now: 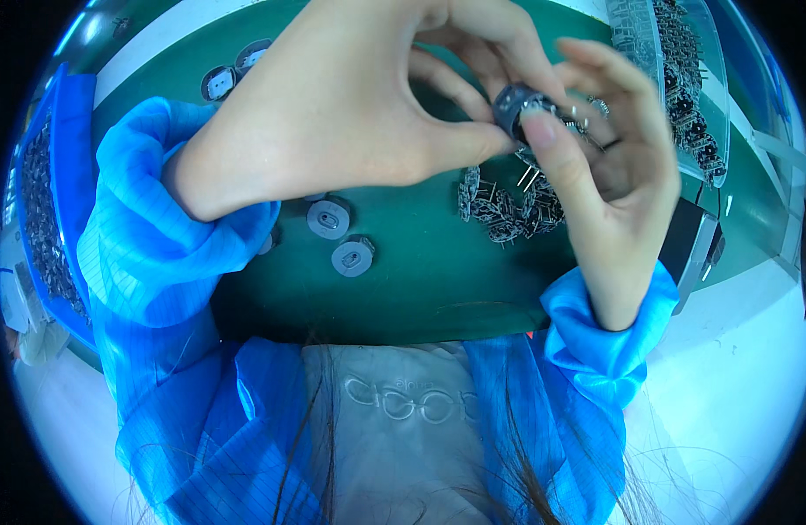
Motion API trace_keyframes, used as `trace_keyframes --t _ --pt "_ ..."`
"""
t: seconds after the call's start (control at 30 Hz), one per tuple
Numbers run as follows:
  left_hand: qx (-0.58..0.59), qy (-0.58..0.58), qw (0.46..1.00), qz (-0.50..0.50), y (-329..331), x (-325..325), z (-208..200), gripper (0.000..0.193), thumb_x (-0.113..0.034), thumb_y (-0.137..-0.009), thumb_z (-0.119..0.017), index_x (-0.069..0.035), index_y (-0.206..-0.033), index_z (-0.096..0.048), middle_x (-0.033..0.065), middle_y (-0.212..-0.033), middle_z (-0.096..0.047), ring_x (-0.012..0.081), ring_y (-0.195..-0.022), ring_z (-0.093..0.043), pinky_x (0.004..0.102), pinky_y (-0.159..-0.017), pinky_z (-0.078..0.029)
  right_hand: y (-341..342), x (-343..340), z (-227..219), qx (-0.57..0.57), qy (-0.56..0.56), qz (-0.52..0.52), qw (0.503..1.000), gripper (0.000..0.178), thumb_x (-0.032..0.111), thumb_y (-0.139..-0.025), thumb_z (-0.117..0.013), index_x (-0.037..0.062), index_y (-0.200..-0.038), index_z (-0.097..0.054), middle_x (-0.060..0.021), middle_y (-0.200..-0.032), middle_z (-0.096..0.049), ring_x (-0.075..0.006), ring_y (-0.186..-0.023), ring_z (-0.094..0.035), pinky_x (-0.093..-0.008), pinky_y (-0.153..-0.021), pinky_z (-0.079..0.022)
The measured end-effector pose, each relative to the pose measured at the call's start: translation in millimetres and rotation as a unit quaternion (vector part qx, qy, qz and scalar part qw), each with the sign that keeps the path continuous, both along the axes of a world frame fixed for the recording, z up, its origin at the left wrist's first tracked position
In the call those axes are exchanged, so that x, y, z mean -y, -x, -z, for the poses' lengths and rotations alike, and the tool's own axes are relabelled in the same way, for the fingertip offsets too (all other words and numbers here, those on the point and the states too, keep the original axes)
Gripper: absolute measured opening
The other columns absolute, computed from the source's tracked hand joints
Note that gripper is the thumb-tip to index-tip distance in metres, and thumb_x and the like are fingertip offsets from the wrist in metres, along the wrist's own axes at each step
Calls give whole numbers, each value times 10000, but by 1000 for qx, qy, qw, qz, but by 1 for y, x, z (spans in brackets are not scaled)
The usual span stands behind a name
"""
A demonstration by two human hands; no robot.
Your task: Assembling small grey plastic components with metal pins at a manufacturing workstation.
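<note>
My left hand (359,105) reaches across the upper middle, thumb and fingers pinching a small dark grey round plastic housing (510,107). The thumb of my right hand (617,166) presses against the open side of that housing. Its other fingers are curled and partly blurred. Small shiny metal parts (581,122) show between the right thumb and fingers; whether they are held there or belong to the housing is unclear. Below both hands, a heap of small black circuit boards with metal pins (508,210) rests on the green table mat (394,297).
Two grey round housings (328,219) lie left of the heap, others (219,83) farther back. A blue bin (66,201) of small dark parts stands at left. At far right is a clear tray (722,131) of circuit boards, with a black box (690,241) nearer me.
</note>
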State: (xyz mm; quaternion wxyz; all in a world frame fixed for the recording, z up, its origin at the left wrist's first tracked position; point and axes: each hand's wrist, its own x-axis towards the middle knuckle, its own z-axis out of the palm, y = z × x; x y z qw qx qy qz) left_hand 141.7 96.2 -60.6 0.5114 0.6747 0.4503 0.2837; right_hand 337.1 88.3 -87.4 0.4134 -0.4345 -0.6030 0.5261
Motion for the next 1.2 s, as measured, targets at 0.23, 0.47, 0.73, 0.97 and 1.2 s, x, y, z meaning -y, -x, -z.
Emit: trace_keyframes --t 0.23,0.47,0.73,0.97,1.2 --pt "49 -292 954 54 15 -12 31 324 -13 -714 -783 -109 -1021 -752 93 -1069 -587 167 -790 -543 259 -583 -428 -14 -9 -5 -72 194 -178 962 383 192 -997 -590 -82 -1261 -551 -161 -1173 -640 -216 -1060 -644 -334 -922 -515" --pt "-54 -379 921 74 5 -2 14 222 20 -709 -758 -66 -905 -702 64 -1016 -584 179 -741 -526 277 -596 -421 -14 -5 -3 -20 126 -170 977 358 120 -970 -603 -90 -1255 -550 -166 -1155 -651 -236 -1074 -653 -335 -977 -489" --pt "125 -257 958 30 0 0 49 247 43 -719 -754 -15 -949 -684 96 -1005 -575 219 -767 -571 322 -644 -475 -13 -7 -3 7 113 -182 977 307 81 -973 -611 -89 -1225 -567 -170 -1166 -657 -223 -1054 -658 -331 -970 -493" --pt "108 -210 968 86 11 -14 38 301 39 -729 -758 -42 -1010 -691 108 -1005 -583 250 -835 -600 353 -701 -498 -15 -9 5 -59 132 -159 977 320 40 -975 -605 -91 -1262 -556 -186 -1185 -664 -235 -1061 -673 -355 -919 -569" --pt "-195 -324 923 -70 13 -35 9 272 25 -737 -763 -31 -992 -687 91 -1001 -662 204 -883 -624 327 -734 -509 -25 -24 4 243 -113 44 962 216 87 -946 -684 -16 -1137 -695 -98 -1025 -723 -162 -1006 -689 -223 -718 -524"
